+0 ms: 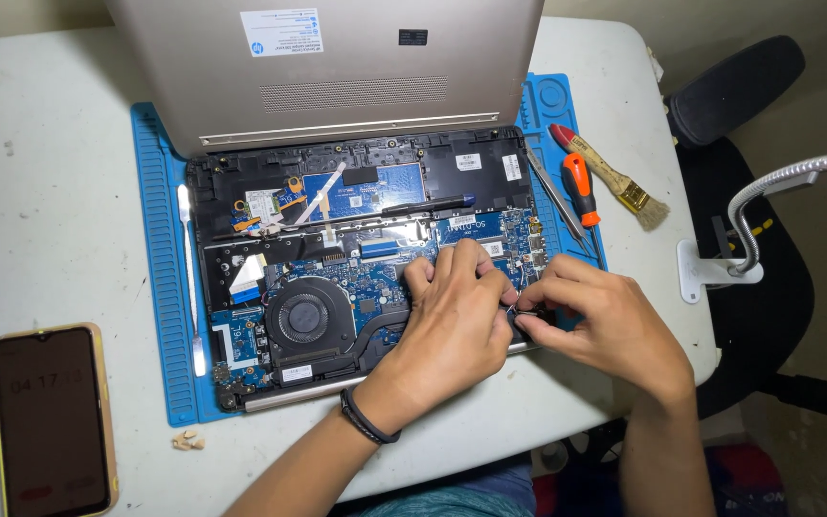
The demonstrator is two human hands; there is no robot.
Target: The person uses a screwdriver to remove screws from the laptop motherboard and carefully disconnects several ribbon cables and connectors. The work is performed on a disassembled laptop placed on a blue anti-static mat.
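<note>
Here the left hand lies knuckles-up over the right part of the opened laptop, wrist bent inward with a dark band around it, fingers curled down onto the blue circuit board; whether they pinch anything cannot be told, since the back of the hand hides the tips. The right hand comes in from the right edge, thumb and forefinger pressed together on a small dark part at the laptop's right rim, touching the left hand's fingertips. The laptop rests on a blue work mat, its gold bottom cover propped upright behind. The round fan sits left of the hands, uncovered. In the mat's right channel lie an orange-handled screwdriver and metal tweezers; a red-handled brush lies just outside it, near the table's right edge. A thin pry tool lies in the mat's left strip. A phone rests well apart at the near left, and a lamp's flexible neck curves off the right side.
</note>
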